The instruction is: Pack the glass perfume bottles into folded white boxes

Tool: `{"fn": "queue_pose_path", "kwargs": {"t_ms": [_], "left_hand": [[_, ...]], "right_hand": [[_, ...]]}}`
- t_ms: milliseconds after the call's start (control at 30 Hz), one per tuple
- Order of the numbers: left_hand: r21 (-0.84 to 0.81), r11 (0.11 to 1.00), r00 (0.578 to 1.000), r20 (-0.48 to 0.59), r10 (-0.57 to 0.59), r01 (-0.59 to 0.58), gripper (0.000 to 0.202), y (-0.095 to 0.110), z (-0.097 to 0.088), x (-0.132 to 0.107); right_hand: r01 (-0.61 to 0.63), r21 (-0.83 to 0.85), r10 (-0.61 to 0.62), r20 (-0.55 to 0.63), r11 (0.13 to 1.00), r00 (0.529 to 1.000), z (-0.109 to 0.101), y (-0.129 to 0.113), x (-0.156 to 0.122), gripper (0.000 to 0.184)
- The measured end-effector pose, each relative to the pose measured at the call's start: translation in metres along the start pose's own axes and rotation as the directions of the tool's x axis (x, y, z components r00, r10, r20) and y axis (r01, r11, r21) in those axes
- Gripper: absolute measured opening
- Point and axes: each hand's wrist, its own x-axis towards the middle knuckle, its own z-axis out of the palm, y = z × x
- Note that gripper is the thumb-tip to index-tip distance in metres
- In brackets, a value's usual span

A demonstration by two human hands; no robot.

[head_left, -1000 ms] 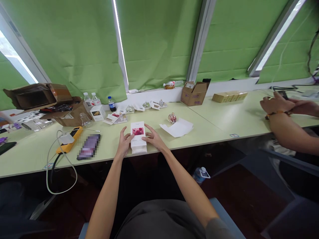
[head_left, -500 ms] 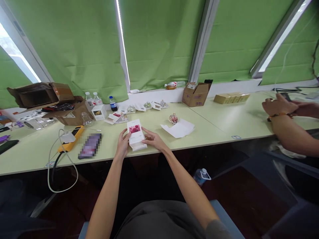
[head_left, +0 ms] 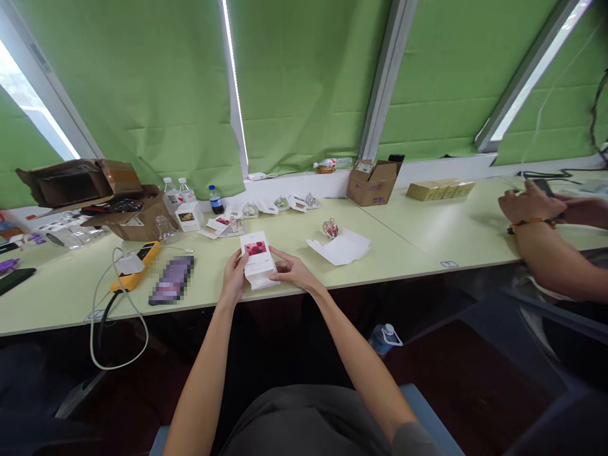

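A white cardboard box with a pink flower picture lies near the table's front edge, its near end flap open. My left hand is closed around its left side, thumb on the top face. On its right side my right hand grips near the open end. To the right, a round glass bottle with pink and gold colouring stands behind an unfolded sheet of white paper. What is inside the box cannot be seen.
Opened small boxes with glass bottles stand behind. At left are a phone, a yellow power strip with a looped cable, and cardboard boxes. Yellow boxes and another person's hands are at right.
The box has tilted slightly, and the fingers of my right hand have shifted a little at its open end. Otherwise the view has only shifted slightly.
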Motion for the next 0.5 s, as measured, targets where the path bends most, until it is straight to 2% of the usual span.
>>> {"fn": "queue_pose_path", "kwargs": {"t_ms": [267, 400, 500], "left_hand": [[0.061, 0.998, 1.000, -0.004, 0.027, -0.026, 0.060, -0.0023, -0.0031, -0.0009], [0.091, 0.995, 0.999, 0.002, 0.034, -0.034, 0.062, -0.0021, -0.0016, -0.0020], [0.115, 0.993, 0.999, -0.011, 0.040, -0.039, 0.066, -0.0019, -0.0003, -0.0023]], "right_hand": [[0.001, -0.036, -0.003, -0.053, 0.999, 0.999, 0.0010, 0.0027, 0.0009, 0.092], [0.017, -0.047, -0.020, -0.072, 0.999, 0.997, 0.0027, 0.0021, 0.0006, 0.101], [0.043, -0.040, -0.045, -0.045, 0.998, 0.998, 0.0039, -0.0001, -0.0002, 0.108]]}}
